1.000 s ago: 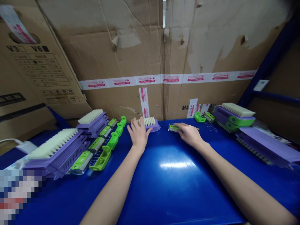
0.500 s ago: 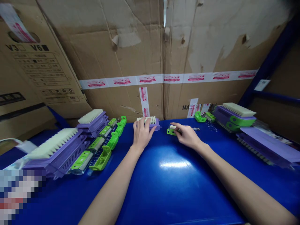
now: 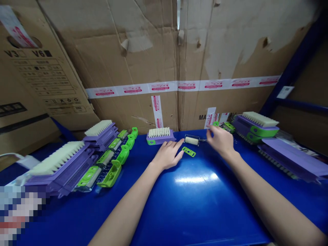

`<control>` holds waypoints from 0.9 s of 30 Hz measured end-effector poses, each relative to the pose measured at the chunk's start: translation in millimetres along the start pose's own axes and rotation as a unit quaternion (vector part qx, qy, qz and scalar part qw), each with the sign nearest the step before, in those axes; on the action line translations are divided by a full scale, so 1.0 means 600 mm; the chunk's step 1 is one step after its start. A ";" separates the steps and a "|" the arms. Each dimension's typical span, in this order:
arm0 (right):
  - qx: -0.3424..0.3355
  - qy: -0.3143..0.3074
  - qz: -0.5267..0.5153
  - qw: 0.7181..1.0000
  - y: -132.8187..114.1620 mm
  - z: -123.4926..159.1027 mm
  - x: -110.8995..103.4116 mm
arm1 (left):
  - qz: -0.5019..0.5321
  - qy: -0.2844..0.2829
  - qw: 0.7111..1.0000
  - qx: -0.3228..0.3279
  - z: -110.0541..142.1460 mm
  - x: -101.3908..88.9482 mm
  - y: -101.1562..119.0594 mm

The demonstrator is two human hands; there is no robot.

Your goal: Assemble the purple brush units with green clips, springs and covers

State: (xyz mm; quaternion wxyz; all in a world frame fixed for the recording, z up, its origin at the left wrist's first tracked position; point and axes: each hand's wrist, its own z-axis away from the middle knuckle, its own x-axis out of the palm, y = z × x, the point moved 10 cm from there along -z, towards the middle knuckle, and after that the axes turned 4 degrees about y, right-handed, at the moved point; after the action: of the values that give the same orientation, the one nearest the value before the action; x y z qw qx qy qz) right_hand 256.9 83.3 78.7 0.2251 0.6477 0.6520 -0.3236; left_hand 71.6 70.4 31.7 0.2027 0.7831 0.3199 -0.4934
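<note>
Right hand (image 3: 220, 139) has shifted right off green plate (image 3: 189, 151), part-blocking green clip (image 3: 216, 123); curled, can't tell if holding. Left hand (image 3: 167, 156) splayed, empty; purple brush (image 3: 160, 137) beyond.

left hand (image 3: 167, 155) came off the brush (image 3: 161, 134) to its right, right hand (image 3: 221, 140) ditched the green plate (image 3: 189, 151), now farther right

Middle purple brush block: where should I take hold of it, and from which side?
Probably by the short ends of the purple brush block, below the bristles, coming from the near side: its long side faces you, the bristles point up, and the cardboard wall stands close behind.
</note>
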 end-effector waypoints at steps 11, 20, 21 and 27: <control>0.311 -0.093 0.060 0.944 0.212 0.034 0.045 | 0.008 -0.009 1.000 -0.023 0.003 0.010 -0.007; 0.318 -0.113 0.035 0.941 0.219 0.034 0.056 | 0.006 -0.018 0.999 -0.029 0.002 0.013 -0.007; 0.314 -0.106 0.031 0.943 0.218 0.034 0.055 | 0.006 -0.017 0.999 -0.029 0.003 0.013 -0.008; 0.310 -0.097 0.029 0.945 0.214 0.034 0.051 | 0.011 -0.014 1.000 -0.026 0.003 0.013 -0.008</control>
State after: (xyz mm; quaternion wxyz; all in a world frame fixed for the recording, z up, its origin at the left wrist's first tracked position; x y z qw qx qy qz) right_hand 379.5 84.1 26.0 0.0851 0.6697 0.4753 -0.5643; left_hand 69.7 74.8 24.1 0.2327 0.7742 0.3206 -0.4937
